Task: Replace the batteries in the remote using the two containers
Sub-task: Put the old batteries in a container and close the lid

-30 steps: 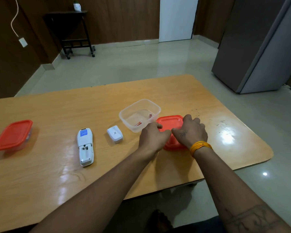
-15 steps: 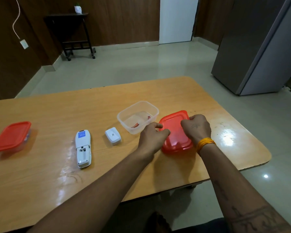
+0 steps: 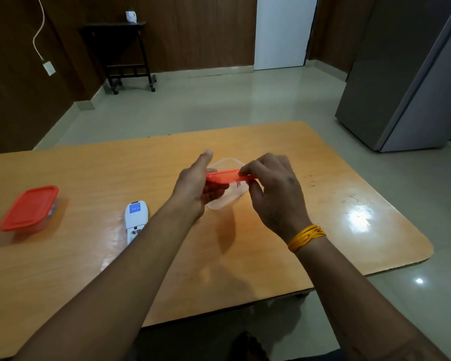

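Wooden table (image 3: 323, 256) is giving me open room toward its right edge; my left hand (image 3: 195, 188) and right hand (image 3: 274, 191) are both pinching the red lid (image 3: 223, 176) over the clear container (image 3: 229, 201); I'm judging a skewed lowering could tip it; the remote (image 3: 136, 217) is lying clear, leftward.

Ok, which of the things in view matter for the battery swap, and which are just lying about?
Job: red lid held by left hand and right hand; clear container; lidded container; remote.
Lying about: side table; small pot; grey cabinet.
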A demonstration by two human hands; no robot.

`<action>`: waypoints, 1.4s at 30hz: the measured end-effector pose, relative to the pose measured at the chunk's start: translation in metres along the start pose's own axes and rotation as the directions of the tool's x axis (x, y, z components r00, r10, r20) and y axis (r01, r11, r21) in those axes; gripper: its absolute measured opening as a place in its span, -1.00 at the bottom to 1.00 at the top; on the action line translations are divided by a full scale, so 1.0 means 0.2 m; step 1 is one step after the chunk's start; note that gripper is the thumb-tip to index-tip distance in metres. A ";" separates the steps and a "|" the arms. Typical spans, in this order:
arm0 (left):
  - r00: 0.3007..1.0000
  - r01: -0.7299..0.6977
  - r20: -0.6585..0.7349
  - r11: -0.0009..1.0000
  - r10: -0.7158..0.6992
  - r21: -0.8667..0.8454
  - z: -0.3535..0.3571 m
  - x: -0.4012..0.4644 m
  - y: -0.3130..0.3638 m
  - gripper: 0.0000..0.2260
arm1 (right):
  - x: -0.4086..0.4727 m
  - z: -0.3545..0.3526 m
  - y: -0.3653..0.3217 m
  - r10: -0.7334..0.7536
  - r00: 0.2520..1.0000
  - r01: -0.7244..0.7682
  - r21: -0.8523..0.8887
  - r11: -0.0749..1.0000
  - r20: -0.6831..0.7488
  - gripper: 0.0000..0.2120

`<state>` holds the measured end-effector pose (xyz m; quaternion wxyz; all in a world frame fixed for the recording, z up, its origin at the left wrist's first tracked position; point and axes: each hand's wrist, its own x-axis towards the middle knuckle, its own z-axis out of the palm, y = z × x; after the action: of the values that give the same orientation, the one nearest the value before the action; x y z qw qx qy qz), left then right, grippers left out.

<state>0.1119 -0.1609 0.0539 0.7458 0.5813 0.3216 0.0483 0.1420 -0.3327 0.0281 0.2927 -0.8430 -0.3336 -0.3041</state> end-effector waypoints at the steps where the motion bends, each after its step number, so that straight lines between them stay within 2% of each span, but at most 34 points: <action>1: 1.000 -0.015 -0.009 1.000 0.015 -0.012 -0.02 0.01 0.01 -0.69 | 0.00 0.02 0.00 -0.013 1.000 0.013 0.013 1.000 0.011 -0.79; 4: 0.993 -0.097 -0.072 0.995 0.096 -0.017 -0.05 0.07 0.02 -0.95 | -0.01 0.07 0.00 0.080 0.996 -0.084 0.079 0.993 0.050 -0.68; 6: 0.982 -0.146 -0.125 0.989 0.144 -0.007 -0.07 0.12 0.01 -0.94 | -0.01 0.10 -0.02 0.223 0.973 -0.230 0.167 0.959 0.058 -0.60; 8: 0.974 -0.170 -0.153 0.985 0.170 0.009 -0.09 0.17 0.01 -0.89 | -0.02 0.13 -0.03 0.400 0.916 -0.391 0.248 0.886 0.016 -0.65; 9: 0.972 -0.173 -0.158 0.985 0.174 0.016 -0.10 0.19 0.00 -0.87 | -0.02 0.14 -0.02 0.517 0.856 -0.496 0.288 0.819 0.004 -0.70; 10: 0.972 -0.176 -0.156 0.984 0.177 0.024 -0.11 0.21 0.00 -0.86 | -0.01 0.15 -0.02 0.641 0.766 -0.616 0.344 0.709 0.049 -0.71; 11: 0.972 -0.183 -0.147 0.983 0.186 0.034 -0.12 0.22 -0.01 -0.86 | 0.01 0.16 -0.03 0.738 0.657 -0.718 0.425 0.551 0.154 -0.68; 12: 0.970 -0.198 -0.135 0.979 0.203 0.051 -0.13 0.24 -0.02 -0.86 | 0.02 0.17 -0.03 0.776 0.559 -0.775 0.517 0.364 0.291 -0.63; 13: 0.964 -0.226 -0.122 0.970 0.235 0.089 -0.14 0.26 -0.02 -0.86 | 0.02 0.20 -0.03 0.765 0.500 -0.785 0.585 0.203 0.406 -0.61; 14: 0.951 -0.269 -0.114 0.950 0.289 0.161 -0.14 0.28 -0.04 -0.86 | 0.03 0.22 -0.03 0.744 0.484 -0.780 0.612 0.129 0.460 -0.62; 18: 0.834 -0.424 -0.078 0.725 0.546 0.542 -0.15 0.32 -0.04 -0.83 | 0.08 0.31 -0.01 0.777 0.489 -0.773 0.610 0.175 0.396 -0.65; 21: 0.769 -0.404 -0.073 0.572 0.635 0.714 -0.16 0.35 -0.07 -0.78 | 0.06 0.36 -0.03 0.795 0.460 -0.783 0.604 0.152 0.396 -0.64; 23: 0.751 -0.360 -0.088 0.518 0.654 0.776 -0.15 0.37 -0.10 -0.75 | 0.04 0.39 -0.04 0.803 0.440 -0.790 0.599 0.132 0.403 -0.64; 28: 0.819 -0.342 -0.065 0.576 0.570 0.742 -0.14 0.39 -0.11 -0.78 | 0.04 0.39 -0.03 0.850 0.400 -0.804 0.576 0.147 0.342 -0.64; 33: 0.843 -0.320 -0.032 0.549 0.537 0.772 -0.16 0.36 -0.11 -0.89 | 0.04 0.35 0.03 0.879 0.360 -0.854 0.490 0.176 0.312 -0.69; 38: 0.906 -0.290 0.039 0.551 0.422 0.782 -0.17 0.31 -0.07 -0.88 | 0.03 0.34 0.07 0.867 0.423 -0.878 0.355 0.321 0.262 -0.68; 42: 0.932 -0.253 0.052 0.540 0.359 0.803 -0.17 0.29 -0.07 -0.84 | 0.00 0.39 0.08 0.844 0.492 -0.852 0.316 0.416 0.213 -0.50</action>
<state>0.1359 -0.1114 0.0134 0.3658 0.8954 0.2459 0.0634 0.1792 -0.2883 -0.0259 0.5598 -0.8238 0.0821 -0.0348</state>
